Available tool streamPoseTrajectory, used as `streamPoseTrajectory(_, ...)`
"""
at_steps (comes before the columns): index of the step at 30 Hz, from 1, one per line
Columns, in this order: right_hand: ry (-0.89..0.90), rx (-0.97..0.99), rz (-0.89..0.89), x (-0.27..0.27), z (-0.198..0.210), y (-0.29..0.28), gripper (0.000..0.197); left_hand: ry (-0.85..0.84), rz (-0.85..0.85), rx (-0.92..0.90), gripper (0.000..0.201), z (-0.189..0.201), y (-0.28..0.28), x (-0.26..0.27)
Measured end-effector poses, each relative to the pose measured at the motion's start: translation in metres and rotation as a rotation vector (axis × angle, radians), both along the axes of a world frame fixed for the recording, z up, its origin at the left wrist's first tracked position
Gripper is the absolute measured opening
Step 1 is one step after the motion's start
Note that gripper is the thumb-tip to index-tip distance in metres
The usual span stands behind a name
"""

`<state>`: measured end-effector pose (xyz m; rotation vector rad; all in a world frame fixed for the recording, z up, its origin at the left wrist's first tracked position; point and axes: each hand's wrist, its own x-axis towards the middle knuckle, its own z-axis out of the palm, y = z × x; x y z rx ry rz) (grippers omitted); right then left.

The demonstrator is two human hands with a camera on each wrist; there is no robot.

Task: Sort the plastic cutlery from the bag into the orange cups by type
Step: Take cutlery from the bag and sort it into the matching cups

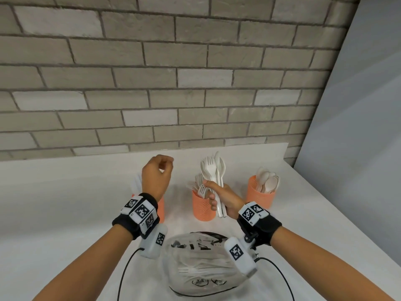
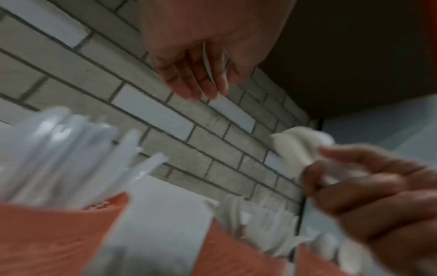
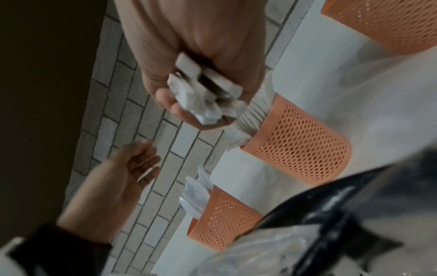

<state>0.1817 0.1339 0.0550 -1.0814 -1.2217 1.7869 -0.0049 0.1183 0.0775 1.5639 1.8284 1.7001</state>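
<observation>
Three orange mesh cups stand in a row near the brick wall. The left cup (image 1: 161,208), half hidden behind my left wrist, holds knives (image 2: 59,149). Forks stand in the middle cup (image 1: 202,207) and spoons in the right cup (image 1: 260,195). My right hand (image 1: 213,192) grips a bundle of white forks and spoons (image 1: 213,170) upright, just above the middle cup; their handle ends (image 3: 205,93) stick out below the fist. My left hand (image 1: 166,165) hovers above the left cup, fingers relaxed and empty. A clear plastic bag (image 1: 201,257) with more cutlery lies at the front.
The white counter (image 1: 76,203) ends at a grey brick wall (image 1: 173,83) behind the cups, and its right edge (image 1: 347,224) runs diagonally past the spoon cup. Black cables (image 1: 124,270) trail from both wrist cameras beside the bag.
</observation>
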Motion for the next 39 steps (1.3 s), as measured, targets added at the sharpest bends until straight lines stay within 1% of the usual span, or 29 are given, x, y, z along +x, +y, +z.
streamPoseTrajectory(2,-0.029,0.038,-0.035,-0.003,-0.001,-0.002,0.018,-0.035,-0.094,-0.081,0.012,0.008,-0.004,0.020)
streamPoseTrajectory(5,-0.102,0.093,-0.087,-0.007,-0.004,-0.005,0.020,0.006,-0.194,-0.235,0.017,0.010,-0.009,0.047)
streamPoseTrajectory(8,-0.171,0.156,-0.121,-0.005,-0.006,-0.007,0.022,-0.009,-0.180,-0.314,0.023,0.008,-0.010,0.067)
streamPoseTrajectory(11,-0.192,0.202,-0.145,0.000,-0.006,-0.012,0.022,-0.025,-0.147,-0.362,0.025,0.008,-0.011,0.081)
streamPoseTrajectory(16,-0.194,0.253,-0.134,0.012,-0.002,-0.020,0.008,-0.121,-0.139,-0.455,0.034,0.008,-0.008,0.095)
streamPoseTrajectory(17,-0.188,0.261,-0.128,0.014,-0.001,-0.022,0.009,-0.147,-0.147,-0.469,0.033,0.008,-0.007,0.096)
streamPoseTrajectory(19,-0.159,0.266,-0.118,0.019,0.000,-0.024,0.015,-0.228,-0.182,-0.482,0.029,0.006,-0.005,0.097)
streamPoseTrajectory(22,-0.110,0.232,-0.120,0.026,0.000,-0.025,0.025,-0.397,-0.272,-0.493,0.023,0.005,-0.005,0.100)
streamPoseTrajectory(25,-0.048,0.162,-0.133,0.031,-0.001,-0.025,0.037,-0.537,-0.296,-0.473,0.024,0.008,-0.005,0.103)
streamPoseTrajectory(29,-0.033,0.145,-0.124,0.034,0.001,-0.024,0.034,-0.745,-0.308,-0.439,0.026,0.011,-0.004,0.105)
streamPoseTrajectory(33,-0.004,0.127,-0.069,0.034,0.000,-0.022,0.026,-0.879,-0.306,-0.474,0.032,0.011,-0.004,0.105)
streamPoseTrajectory(35,-0.021,0.117,-0.057,0.034,-0.001,-0.021,0.026,-0.886,-0.264,-0.484,0.032,0.011,-0.003,0.102)
streamPoseTrajectory(39,0.019,0.063,-0.047,0.035,0.000,-0.018,0.025,-0.745,-0.200,-0.448,0.029,0.014,-0.004,0.096)
